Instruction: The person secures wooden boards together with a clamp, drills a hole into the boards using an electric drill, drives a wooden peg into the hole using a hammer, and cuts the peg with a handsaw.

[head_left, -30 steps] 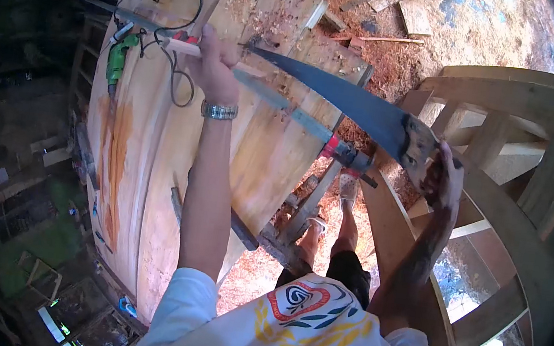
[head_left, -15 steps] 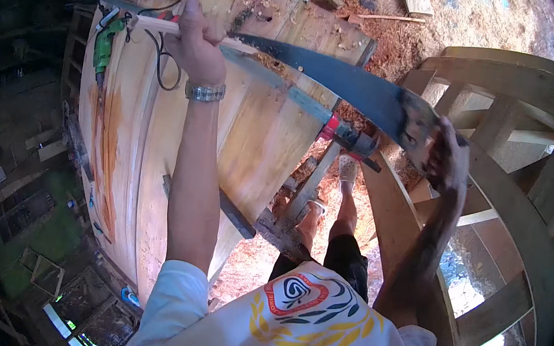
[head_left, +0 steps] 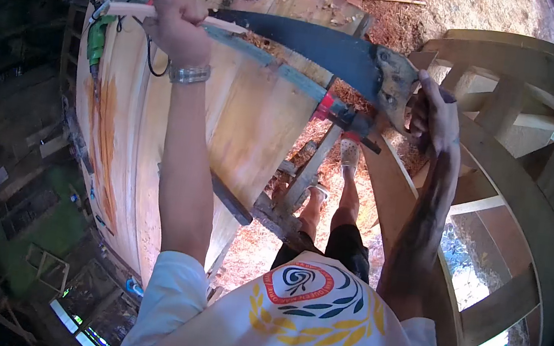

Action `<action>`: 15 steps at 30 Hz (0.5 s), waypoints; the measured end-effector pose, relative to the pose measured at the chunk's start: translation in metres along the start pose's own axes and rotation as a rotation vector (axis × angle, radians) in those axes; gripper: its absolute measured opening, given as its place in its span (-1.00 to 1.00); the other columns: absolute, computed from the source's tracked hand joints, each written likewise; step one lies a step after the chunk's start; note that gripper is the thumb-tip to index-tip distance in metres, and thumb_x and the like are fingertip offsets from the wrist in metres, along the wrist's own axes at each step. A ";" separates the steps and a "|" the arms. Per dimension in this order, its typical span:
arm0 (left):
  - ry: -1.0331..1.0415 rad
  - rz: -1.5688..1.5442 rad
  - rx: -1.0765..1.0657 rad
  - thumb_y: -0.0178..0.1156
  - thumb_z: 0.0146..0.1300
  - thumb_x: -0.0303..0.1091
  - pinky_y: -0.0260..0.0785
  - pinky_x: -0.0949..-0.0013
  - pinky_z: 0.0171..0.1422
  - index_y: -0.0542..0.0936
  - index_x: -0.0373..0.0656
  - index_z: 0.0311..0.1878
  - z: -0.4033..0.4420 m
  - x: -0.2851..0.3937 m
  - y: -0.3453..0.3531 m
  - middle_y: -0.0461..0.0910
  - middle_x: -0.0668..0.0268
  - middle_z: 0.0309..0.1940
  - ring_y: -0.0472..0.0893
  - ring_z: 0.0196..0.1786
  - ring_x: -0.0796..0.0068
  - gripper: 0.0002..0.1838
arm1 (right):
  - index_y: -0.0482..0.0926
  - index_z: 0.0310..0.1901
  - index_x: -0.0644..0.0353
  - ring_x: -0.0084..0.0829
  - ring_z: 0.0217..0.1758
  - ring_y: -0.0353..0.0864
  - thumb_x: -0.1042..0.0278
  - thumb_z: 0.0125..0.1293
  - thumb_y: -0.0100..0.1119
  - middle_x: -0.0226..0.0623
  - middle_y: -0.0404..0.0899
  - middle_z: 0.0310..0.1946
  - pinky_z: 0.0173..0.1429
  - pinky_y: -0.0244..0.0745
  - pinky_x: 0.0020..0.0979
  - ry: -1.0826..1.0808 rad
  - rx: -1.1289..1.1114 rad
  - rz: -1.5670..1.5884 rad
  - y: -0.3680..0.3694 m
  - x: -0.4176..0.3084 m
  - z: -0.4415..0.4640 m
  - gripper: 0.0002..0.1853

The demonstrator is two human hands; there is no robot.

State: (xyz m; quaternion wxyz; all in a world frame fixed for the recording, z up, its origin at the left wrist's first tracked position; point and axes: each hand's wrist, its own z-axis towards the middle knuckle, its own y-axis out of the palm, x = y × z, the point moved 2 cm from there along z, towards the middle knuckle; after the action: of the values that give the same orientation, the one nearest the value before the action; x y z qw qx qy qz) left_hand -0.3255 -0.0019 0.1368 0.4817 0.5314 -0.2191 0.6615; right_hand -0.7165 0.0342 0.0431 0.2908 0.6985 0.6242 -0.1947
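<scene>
My left hand (head_left: 179, 26) is closed around a thin, pale wooden strip (head_left: 129, 9), holding it above the plank tabletop. The strip's other end (head_left: 230, 26) sticks out to the right of my fingers. In my right hand (head_left: 434, 117) is the wooden handle of a handsaw (head_left: 311, 46). Its dark blade slants across to the strip, with the narrow tip close to my left hand. Whether the teeth touch the strip I cannot tell.
A green power drill (head_left: 96, 43) with a black cord lies at the table's left. Below the saw is a bar clamp (head_left: 347, 116) with red parts. Curved wooden framework (head_left: 538, 74) stands close on my right. Shavings (head_left: 406, 39) cover the ground.
My right hand has pushed the saw up and left, bringing its handle nearer my left hand. My left hand keeps its grip on the strip. The whole view has shifted slightly.
</scene>
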 end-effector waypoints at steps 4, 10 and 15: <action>0.022 -0.019 -0.024 0.10 0.48 -0.28 -0.23 0.40 -0.58 0.15 0.00 -0.63 0.003 -0.002 -0.002 0.05 0.53 -0.78 -0.02 -0.71 0.69 -0.49 | 0.34 -0.49 -0.08 -0.69 -0.80 -0.04 -0.13 0.42 0.24 -0.68 0.05 -0.77 -0.70 -0.10 -0.49 0.099 0.097 -0.010 -0.058 0.008 -0.015 -0.55; -0.011 0.005 0.093 0.10 0.45 -0.29 -0.24 0.41 -0.59 0.11 0.02 -0.61 0.001 0.000 0.004 0.02 0.53 -0.78 -0.02 -0.71 0.69 -0.50 | 0.35 -0.49 -0.07 -0.69 -0.81 -0.03 -0.12 0.44 0.22 -0.70 0.06 -0.77 -0.70 -0.16 -0.50 -0.017 -0.044 0.006 -0.004 0.004 -0.004 -0.56; -0.009 -0.007 0.011 0.09 0.43 -0.32 -0.26 0.41 -0.59 0.12 0.02 -0.60 0.007 -0.001 0.003 0.02 0.52 -0.76 -0.06 -0.70 0.69 -0.53 | 0.47 -0.44 0.00 -0.63 -0.82 0.05 -0.09 0.43 0.23 -0.60 0.12 -0.78 -0.72 -0.09 -0.47 0.122 0.020 0.043 -0.066 0.002 -0.009 -0.60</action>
State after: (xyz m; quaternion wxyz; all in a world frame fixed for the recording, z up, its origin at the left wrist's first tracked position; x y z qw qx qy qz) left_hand -0.3245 -0.0089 0.1391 0.4800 0.5377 -0.2159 0.6587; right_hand -0.7826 0.0449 0.0382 0.2494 0.7251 0.6237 -0.1518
